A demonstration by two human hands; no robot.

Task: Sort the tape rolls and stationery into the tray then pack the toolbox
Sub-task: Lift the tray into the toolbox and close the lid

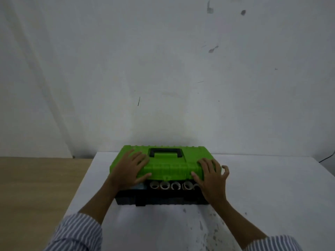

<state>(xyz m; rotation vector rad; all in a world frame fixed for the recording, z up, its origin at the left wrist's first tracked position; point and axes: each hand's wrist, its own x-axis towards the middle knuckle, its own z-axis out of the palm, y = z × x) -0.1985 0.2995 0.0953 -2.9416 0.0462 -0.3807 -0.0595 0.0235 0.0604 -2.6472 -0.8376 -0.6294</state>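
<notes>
Centrally, toward six o'clock in the head view, a toolbox [164, 178] with a bright green lid [168, 166] and a black base [163, 197] sits on a white table [272, 187], its far edge close to a pale, smudged wall [163, 69]. The lid is tilted, not fully down: a gap shows along its near edge, and in that gap a row of pale tape rolls [170, 185] stands on edge, their round cores facing the camera, inside the box. A black carry handle [165, 152] lies flat in a recess at the twelve o'clock side of the lid. The left hand [131, 170] rests palm-down on the lid's nine o'clock end, fingers spread flat, thumb hooked along the near edge, grasping nothing. The right hand [211, 175] presses flat on the three o'clock end, fingers splayed, with the outer ones curling off the lid's corner; it too holds nothing. Both forearms come up from striped shirt sleeves [78, 234] at the bottom corners. A wooden surface [36, 187] adjoins the table at nine o'clock. Dark specks mark the table at five o'clock.
</notes>
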